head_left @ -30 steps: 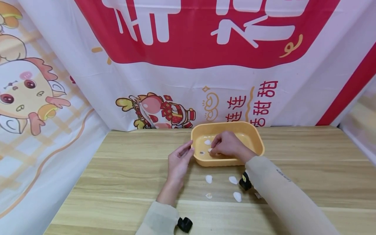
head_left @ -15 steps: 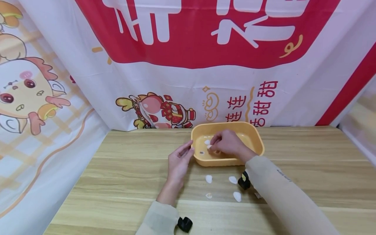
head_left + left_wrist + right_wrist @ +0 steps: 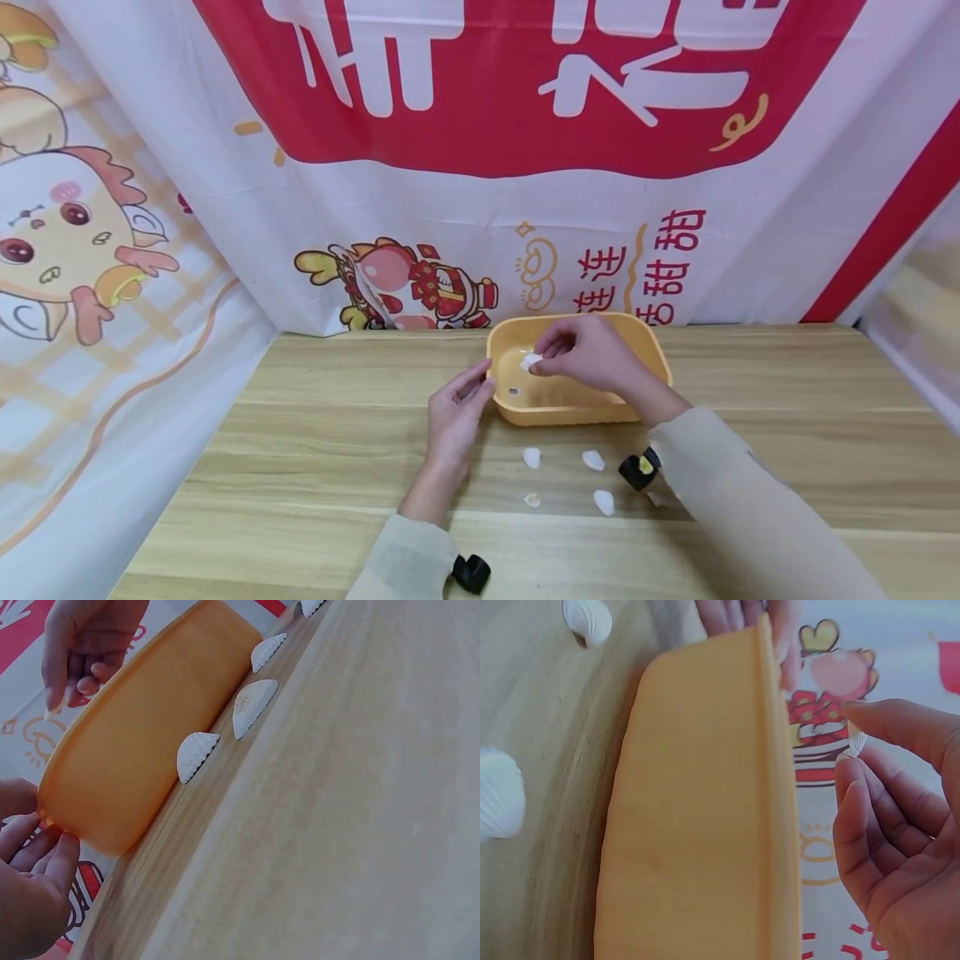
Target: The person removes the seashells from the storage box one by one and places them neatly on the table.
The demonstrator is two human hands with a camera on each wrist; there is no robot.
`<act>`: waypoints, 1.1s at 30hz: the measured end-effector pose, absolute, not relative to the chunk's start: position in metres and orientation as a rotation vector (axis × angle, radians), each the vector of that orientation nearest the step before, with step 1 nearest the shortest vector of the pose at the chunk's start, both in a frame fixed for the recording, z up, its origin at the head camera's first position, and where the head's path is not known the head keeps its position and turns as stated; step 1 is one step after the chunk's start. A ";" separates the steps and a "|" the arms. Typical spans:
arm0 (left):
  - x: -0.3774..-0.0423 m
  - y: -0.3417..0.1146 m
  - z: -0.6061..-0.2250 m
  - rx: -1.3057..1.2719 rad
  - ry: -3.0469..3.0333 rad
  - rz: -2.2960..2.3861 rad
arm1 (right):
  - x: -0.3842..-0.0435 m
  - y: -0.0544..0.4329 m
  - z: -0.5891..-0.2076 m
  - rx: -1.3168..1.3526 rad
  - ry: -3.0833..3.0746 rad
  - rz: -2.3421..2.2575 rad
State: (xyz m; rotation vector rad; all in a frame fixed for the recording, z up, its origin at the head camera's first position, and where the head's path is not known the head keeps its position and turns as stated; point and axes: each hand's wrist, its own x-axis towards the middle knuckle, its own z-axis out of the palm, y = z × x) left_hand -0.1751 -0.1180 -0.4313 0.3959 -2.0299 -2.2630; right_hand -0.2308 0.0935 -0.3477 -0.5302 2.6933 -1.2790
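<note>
A yellow plastic basin [image 3: 577,416] stands at the back of the table. My left hand [image 3: 453,417] grips its left end, fingertips and thumb at the rim. Above the inside of the basin, my right hand [image 3: 592,354] pinches a small white seashell [image 3: 857,741] between thumb and fingers. The right wrist view shows this shell higher than the rim. In the head view a small whitish piece [image 3: 513,391] lies on the basin floor. White ribbed shells, one [image 3: 532,457] at the left, another [image 3: 593,460] to its right, lie in front of the basin.
Nearer the front are a larger white shell [image 3: 603,502], a small yellowish one [image 3: 532,500] and one [image 3: 656,498] partly behind the right wrist camera. The wooden table [image 3: 300,467] meets a printed cloth [image 3: 420,192] close behind the basin.
My right hand has risen from the basin floor with a shell pinched in its fingers, while its forearm shifted slightly right. My left hand has stayed at the basin's left end.
</note>
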 end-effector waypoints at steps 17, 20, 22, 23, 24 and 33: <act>-0.175 -0.118 -0.432 0.405 -2.036 -2.249 | -0.177 0.117 -0.340 -0.546 2.718 -1.395; -0.175 -0.118 -0.433 0.402 -2.037 -2.250 | -0.169 0.119 -0.343 -0.536 2.698 -1.418; -0.176 -0.118 -0.433 0.403 -2.034 -2.253 | -0.164 0.120 -0.344 -0.524 2.678 -1.435; -0.175 -0.118 -0.433 0.401 -2.032 -2.254 | -0.161 0.120 -0.345 -0.519 2.671 -1.442; -0.175 -0.118 -0.433 0.398 -2.029 -2.256 | -0.159 0.121 -0.346 -0.516 2.664 -1.450; -0.175 -0.119 -0.433 0.402 -2.034 -2.261 | -0.142 0.126 -0.357 -0.447 2.584 -1.519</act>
